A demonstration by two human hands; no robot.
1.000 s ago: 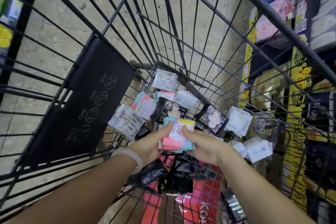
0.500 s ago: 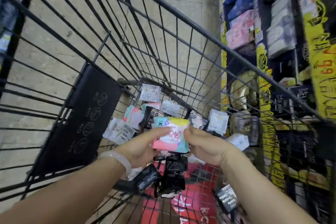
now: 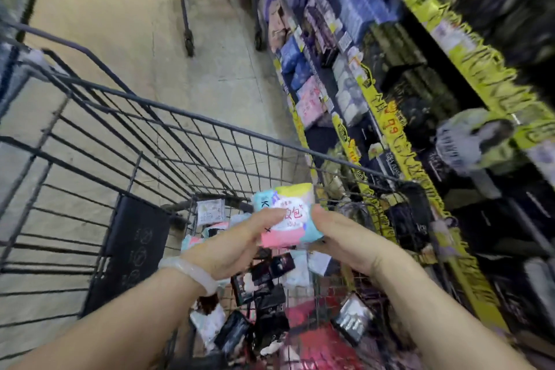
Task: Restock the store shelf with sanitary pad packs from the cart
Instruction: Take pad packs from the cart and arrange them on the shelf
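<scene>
Held between both hands above the cart (image 3: 186, 117), the pack (image 3: 286, 213) sits well clear of the loose packs lying on the cart's floor. The left hand (image 3: 228, 245) is curled round the pack's left edge, thumb laid across the printed face; the right hand (image 3: 339, 239) is closed on the right edge, fingers tucked under it. The shelf (image 3: 399, 135) stands just to the right, its rows blurred, so the exact slot cannot be told.

The pack is judged light and soft: a thin film wrapper over padded contents, which should give a little under pressure without damage. The film is probably somewhat slick, so a grip on the two short edges, as is taken now, is thought safer than a pinch on one corner, where the wrapper might slip or crumple. One hand across the broad face, thumb opposite fingers, should also be enough to carry it. Nothing about it appears fragile, though hard squeezing would likely crease the wrapper and spoil its look on the shelf.
</scene>
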